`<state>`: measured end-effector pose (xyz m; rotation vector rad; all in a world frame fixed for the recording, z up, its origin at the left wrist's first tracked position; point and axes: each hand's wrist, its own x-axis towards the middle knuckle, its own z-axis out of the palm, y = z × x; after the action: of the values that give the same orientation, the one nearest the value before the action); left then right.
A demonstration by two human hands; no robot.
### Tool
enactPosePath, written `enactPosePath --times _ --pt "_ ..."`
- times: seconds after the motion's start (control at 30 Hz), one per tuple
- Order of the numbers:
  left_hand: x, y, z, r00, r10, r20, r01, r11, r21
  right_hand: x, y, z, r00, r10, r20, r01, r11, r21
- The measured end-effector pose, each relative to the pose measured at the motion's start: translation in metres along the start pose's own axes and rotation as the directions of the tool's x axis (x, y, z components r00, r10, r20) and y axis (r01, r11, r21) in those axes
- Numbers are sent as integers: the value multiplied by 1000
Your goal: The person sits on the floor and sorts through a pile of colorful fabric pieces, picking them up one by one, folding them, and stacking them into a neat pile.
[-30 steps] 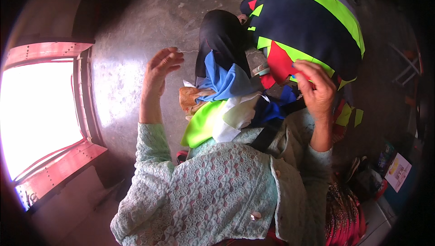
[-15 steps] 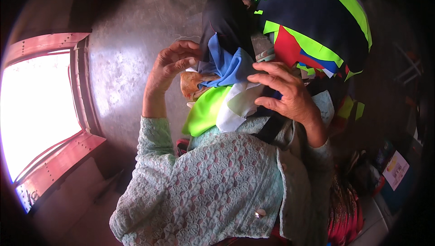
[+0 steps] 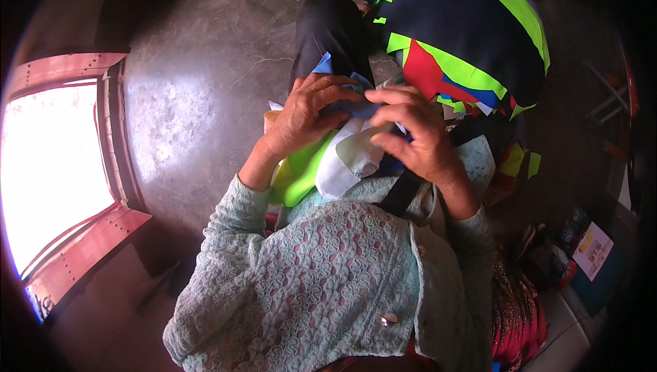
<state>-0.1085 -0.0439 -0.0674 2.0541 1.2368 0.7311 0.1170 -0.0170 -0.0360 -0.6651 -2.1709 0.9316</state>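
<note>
Over my lap lie several loose pieces of cloth. My left hand [image 3: 308,113] is closed over a blue cloth [image 3: 324,65], its fingers and thumb bunching the fabric and hiding most of it. Close beside it, my right hand [image 3: 415,130] has its fingers curved and apart, slightly blurred, at the right edge of the blue cloth. Nothing shows gripped in that hand. Below the hands lie a white cloth [image 3: 337,170] and a bright yellow-green cloth [image 3: 300,175]. A bit of orange-brown cloth [image 3: 269,121] peeks out left of my left wrist.
A large dark bundle [image 3: 465,23] with neon-green bands and red and blue scraps stands at the upper right. Green scraps [image 3: 533,165] lie on the floor to the right. A bright opening with a pinkish frame [image 3: 85,238] is at the left.
My left hand has moved right and down onto the blue cloth, which is now bunched and mostly covered. My right hand has shifted slightly, its fingers still apart.
</note>
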Motion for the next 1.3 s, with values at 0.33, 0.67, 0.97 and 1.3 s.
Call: enactPosePath --times 0.33,0.67,0.97,1.3 --pt "-2 2 -1 998 -68 7 69 997 -45 -4 2 13 999 -5 32 1 994 108" --pt "-1 12 0 989 16 145 -35 991 129 -26 17 -32 782 410 -470 130 631 765" --pt "-5 6 7 991 54 124 -78 978 194 -45 12 -55 692 368 -621 215 716 664" --pt "-2 22 16 986 151 76 -161 977 144 -64 43 -25 529 730 -432 -72 546 835"
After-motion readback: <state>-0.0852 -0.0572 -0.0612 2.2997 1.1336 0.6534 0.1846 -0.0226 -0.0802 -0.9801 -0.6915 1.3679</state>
